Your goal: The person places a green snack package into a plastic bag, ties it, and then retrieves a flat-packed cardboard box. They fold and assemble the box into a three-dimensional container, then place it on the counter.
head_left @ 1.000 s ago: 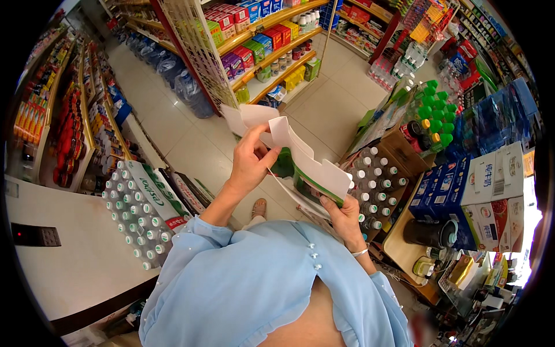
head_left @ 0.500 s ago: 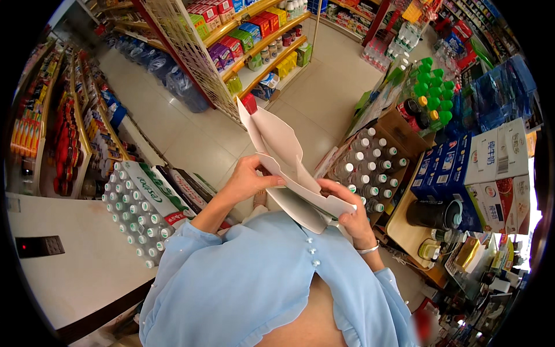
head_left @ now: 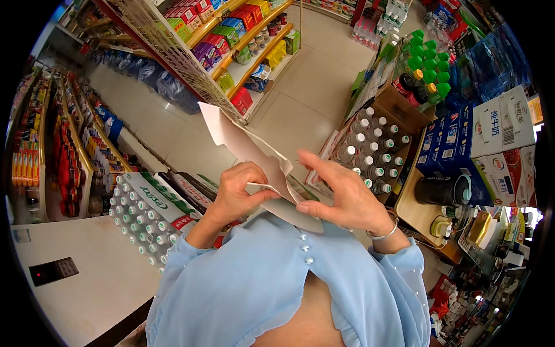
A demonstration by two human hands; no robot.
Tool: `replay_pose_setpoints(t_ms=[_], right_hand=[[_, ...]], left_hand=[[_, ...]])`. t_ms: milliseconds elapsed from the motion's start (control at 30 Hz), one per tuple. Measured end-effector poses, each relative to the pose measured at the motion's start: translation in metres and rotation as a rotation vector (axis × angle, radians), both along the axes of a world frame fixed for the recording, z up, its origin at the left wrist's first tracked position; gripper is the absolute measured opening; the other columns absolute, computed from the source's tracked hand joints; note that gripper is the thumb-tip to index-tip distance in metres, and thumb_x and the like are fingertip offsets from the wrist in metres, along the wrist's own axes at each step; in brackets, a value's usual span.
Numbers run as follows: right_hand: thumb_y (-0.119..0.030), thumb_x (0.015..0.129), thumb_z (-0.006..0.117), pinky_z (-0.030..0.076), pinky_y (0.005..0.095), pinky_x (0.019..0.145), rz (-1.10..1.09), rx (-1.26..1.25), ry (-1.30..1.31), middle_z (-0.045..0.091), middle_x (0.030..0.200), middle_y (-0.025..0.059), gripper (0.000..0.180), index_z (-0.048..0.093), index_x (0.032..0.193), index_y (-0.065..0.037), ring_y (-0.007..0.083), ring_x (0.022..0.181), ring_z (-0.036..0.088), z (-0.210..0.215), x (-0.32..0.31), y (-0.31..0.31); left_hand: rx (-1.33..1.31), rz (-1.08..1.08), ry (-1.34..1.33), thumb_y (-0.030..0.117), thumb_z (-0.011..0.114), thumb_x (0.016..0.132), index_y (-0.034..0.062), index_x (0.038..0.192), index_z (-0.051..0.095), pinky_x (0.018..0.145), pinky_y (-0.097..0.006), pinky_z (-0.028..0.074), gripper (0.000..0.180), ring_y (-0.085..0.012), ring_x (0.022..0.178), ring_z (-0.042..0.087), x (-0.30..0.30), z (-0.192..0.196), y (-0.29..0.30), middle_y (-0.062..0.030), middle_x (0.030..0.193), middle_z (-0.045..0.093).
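A partly folded piece of thin cardboard (head_left: 245, 143), pale inside with flaps and creases, is held up in front of my chest. It looks like a flattened or opened carton, with one long end pointing away to the far left. My left hand (head_left: 237, 189) pinches its near left edge between thumb and fingers. On the other side, my right hand (head_left: 347, 196) is open, its fingers stretched out above the cardboard. Its thumb lies at the near right edge of the sheet. The cardboard's outer face is mostly hidden.
Packs of capped bottles (head_left: 139, 220) stand on my left beside a white counter (head_left: 92, 254). To the right are a box of bottles (head_left: 370, 150), milk cartons (head_left: 503, 150) and a dark jug (head_left: 442, 189) on a small table. Stocked shelves (head_left: 254, 46) rise ahead across a tiled floor.
My right hand has let go of its grip and opened, fingers spreading above the cardboard. The cardboard has shifted left and folded narrower, while my left hand keeps holding it.
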State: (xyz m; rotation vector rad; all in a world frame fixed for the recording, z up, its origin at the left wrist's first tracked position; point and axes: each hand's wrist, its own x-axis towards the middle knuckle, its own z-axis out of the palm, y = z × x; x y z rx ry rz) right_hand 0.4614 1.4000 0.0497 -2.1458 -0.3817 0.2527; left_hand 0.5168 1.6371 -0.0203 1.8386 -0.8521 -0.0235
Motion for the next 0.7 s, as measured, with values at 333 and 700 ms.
replay_pose_setpoints(t_ms=[333,700], right_hand=[[-0.009,0.074,0.060,0.046,0.0386,0.050,-0.243,-0.172,-0.365,0.057,0.064,0.0126,0.056,0.042,0.127,-0.003,0.0276,0.057,0.058,-0.019,0.009,0.002],[-0.005,0.074,0.060,0.042,0.0396,0.046,-0.322,-0.295,-0.365,0.051,0.050,0.0110,0.031,0.056,0.105,-0.006,0.0299,0.048,0.054,-0.016,0.022,-0.015]], left_hand=[[0.098,0.074,-0.201,-0.001,0.072,0.052,0.0049,0.072,0.055,0.058,-0.030,0.047,0.027,-0.0222,0.066,0.060,-0.012,-0.006,0.020,-0.0085,0.076,0.062],[0.114,0.136,-0.259,0.000,0.074,0.052,0.0063,0.071,0.055,0.055,-0.031,0.044,0.028,-0.0225,0.062,0.056,-0.008,0.003,0.016,-0.0070,0.075,0.061]])
